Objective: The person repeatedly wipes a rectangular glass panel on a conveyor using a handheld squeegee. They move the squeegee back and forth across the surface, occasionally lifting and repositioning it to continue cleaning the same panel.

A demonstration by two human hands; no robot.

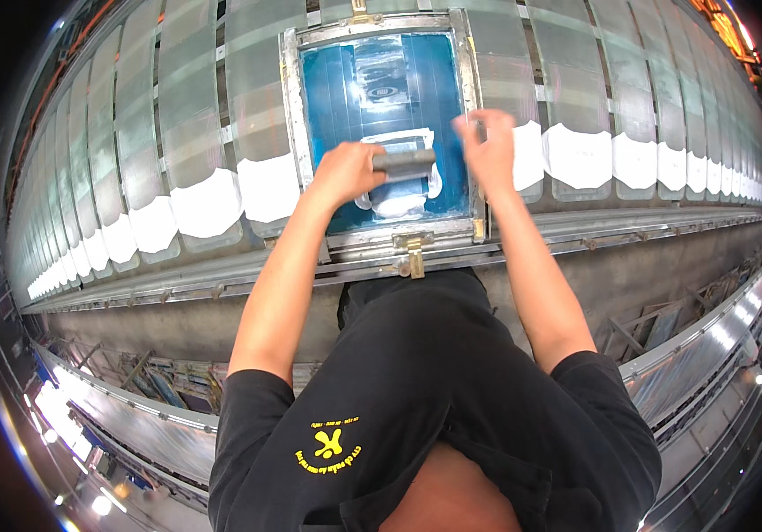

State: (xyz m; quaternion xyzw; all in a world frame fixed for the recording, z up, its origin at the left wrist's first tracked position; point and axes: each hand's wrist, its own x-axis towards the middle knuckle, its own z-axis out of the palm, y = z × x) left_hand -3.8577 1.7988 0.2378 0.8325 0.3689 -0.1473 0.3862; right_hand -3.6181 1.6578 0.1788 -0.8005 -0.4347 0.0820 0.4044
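Note:
My left hand (348,174) grips a grey squeegee (409,163) by its left end. The squeegee lies across the lower middle of a silk-screen printing frame (293,113) with a blue mesh (334,86). White ink (401,206) is pooled just below the squeegee, and more runs in a band around it. Farther up the mesh, a paler strip bears a small oval mark (382,92). My right hand (493,143) is blurred over the frame's right rail, thumb and fingers bent and apart, with nothing visible between them.
White fabric pieces (579,158) lie on a long row of glass-like boards (188,100) to both sides. A metal rail (567,238) runs along the near edge, with a brass-coloured clamp (415,256) at the frame. Behind me stands another long metal-edged table (713,336).

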